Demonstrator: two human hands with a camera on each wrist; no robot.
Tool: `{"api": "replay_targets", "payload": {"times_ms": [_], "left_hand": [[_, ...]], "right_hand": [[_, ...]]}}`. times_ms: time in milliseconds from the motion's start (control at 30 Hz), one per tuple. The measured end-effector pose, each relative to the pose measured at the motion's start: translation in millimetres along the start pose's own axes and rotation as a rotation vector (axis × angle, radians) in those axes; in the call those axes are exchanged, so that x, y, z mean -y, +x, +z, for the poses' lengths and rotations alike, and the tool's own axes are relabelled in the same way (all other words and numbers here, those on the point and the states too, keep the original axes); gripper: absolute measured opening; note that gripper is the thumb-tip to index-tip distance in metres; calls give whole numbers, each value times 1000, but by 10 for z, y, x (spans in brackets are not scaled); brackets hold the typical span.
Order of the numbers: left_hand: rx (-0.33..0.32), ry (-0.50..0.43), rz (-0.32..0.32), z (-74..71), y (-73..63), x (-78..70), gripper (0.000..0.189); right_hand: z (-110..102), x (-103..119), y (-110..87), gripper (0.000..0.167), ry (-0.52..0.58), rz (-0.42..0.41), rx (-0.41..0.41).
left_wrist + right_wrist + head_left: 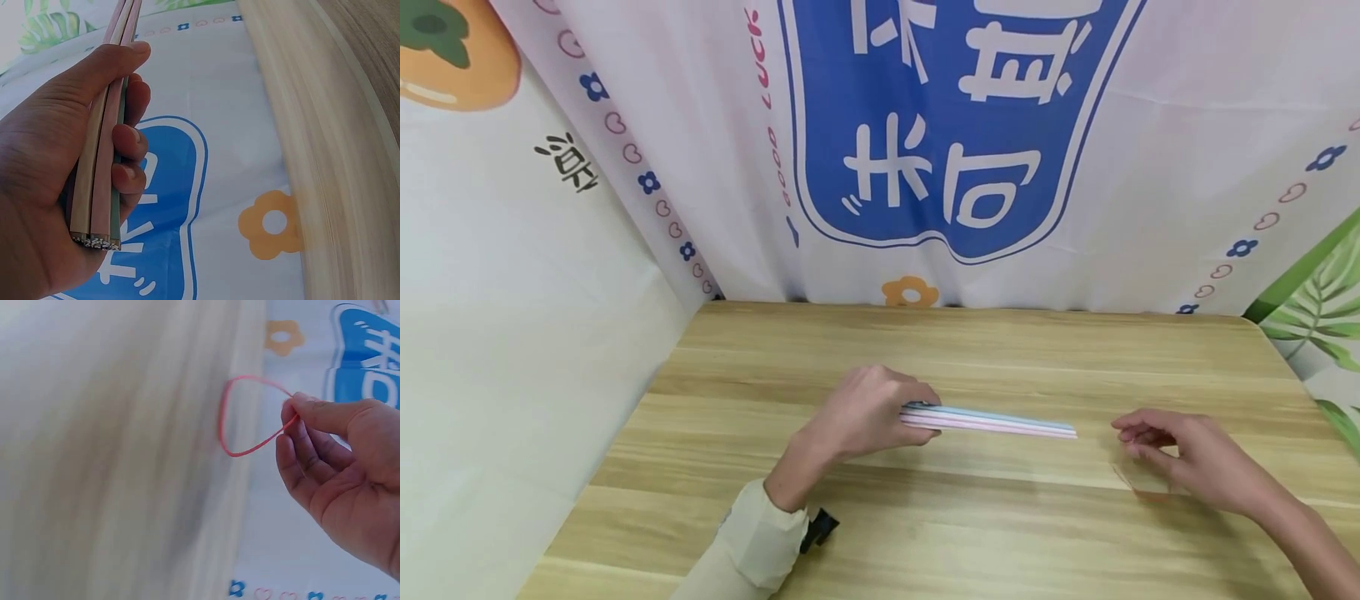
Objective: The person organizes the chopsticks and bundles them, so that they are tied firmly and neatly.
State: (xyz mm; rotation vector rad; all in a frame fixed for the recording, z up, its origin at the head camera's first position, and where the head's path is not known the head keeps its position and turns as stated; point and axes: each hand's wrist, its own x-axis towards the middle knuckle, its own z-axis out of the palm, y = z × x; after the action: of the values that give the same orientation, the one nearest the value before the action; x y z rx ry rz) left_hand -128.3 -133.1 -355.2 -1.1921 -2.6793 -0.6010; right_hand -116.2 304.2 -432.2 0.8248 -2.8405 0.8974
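Observation:
My left hand grips a bundle of slim pastel chopsticks in pink, white, cream and blue-green. They stick out to the right over the table, closely lined up. In the left wrist view, fingers wrap the bundle from one side and the thumb lies across it; the patterned butt ends show near the heel of the palm. My right hand, to the right of the bundle's tips and apart from them, pinches a thin red rubber band between thumb and forefinger. The band hangs as a loose loop, with the other fingers curled.
Below both hands is a wood-grain table. A printed white cloth with a blue panel hangs along its back edge and left side. At the left sleeve's cuff sits a small black piece.

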Motion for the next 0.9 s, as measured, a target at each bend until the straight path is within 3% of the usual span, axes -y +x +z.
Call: {"api": "replay_targets", "payload": {"times_ms": [233, 467, 667, 900], "left_hand": [[-1, -11, -4, 31, 4, -9, 19], [1, -13, -3, 53, 18, -9, 18], [-1, 11, 4, 72, 23, -17, 18], [1, 11, -27, 85, 32, -24, 19]], "right_hand": [[-73, 304, 96, 30, 37, 10, -73], [-26, 698, 283, 31, 266, 11, -213], [-25, 947, 397, 27, 380, 19, -250], [13, 1134, 429, 24, 414, 30, -260]]}}
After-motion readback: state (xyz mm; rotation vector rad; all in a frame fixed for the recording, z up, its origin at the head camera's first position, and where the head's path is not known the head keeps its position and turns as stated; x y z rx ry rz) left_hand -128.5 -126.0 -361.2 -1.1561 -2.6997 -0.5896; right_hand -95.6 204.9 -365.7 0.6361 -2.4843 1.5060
